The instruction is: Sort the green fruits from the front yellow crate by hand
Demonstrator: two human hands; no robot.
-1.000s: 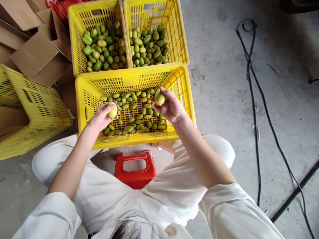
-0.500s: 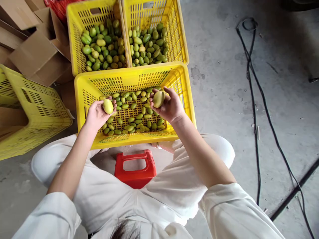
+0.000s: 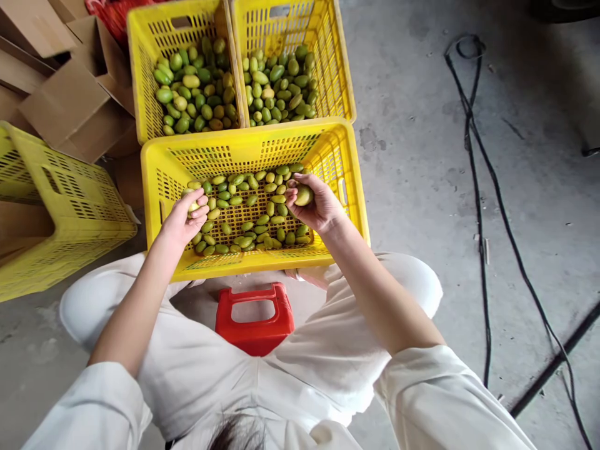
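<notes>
My left hand (image 3: pixel 185 215) is closed round a yellow-green fruit (image 3: pixel 192 208), which its fingers mostly cover. In my right hand (image 3: pixel 317 205) sits a larger green oval fruit (image 3: pixel 304 195), partly wrapped by thumb and fingers. Both hands are above the near yellow crate (image 3: pixel 255 270), one over each side of it. Several small green oval fruits (image 3: pixel 247 226) lie loosely spread over the slotted bottom of that crate. The exact kind of fruit I cannot make out.
Behind stand two yellow crates, the left (image 3: pixel 135 69) and the right (image 3: pixel 347 69), both holding green and yellowish fruits. Another yellow crate (image 3: pixel 77 206) and cardboard boxes (image 3: pixel 70 103) are at the left. A red stool (image 3: pixel 255 331) is between my legs. Black cables (image 3: pixel 492 169) cross the floor.
Both hands have turned and their fingers have curled in round the fruits. The left fruit, clearly visible before, is now mostly covered. The crates have stayed put.
</notes>
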